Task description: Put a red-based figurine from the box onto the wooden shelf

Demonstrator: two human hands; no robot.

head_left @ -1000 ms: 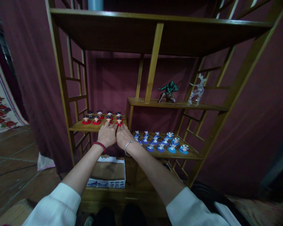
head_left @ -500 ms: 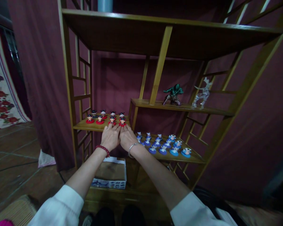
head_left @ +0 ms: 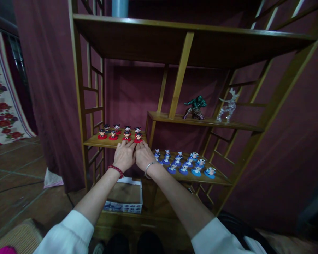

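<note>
While both arms reach forward over the low shelf, the hands sit side by side at its front edge. Left to right: floral cloth hanging at far left; red-based figurines in two rows on the shelf; left hand, red bead bracelet at the wrist, palm down, fingers flat and extended, grip spread, holding nothing, fingertips near the front row. Right hand, silver bangle, same flat pose, touching the left hand along the thumb side, fingertips just short of the rightmost red figurine. Judgement: nudging that row evenly wants level fingertips and slow pressure, or the small bases tip. Further right: blue-based figurines on a lower shelf, green figure, clear deer.
</note>
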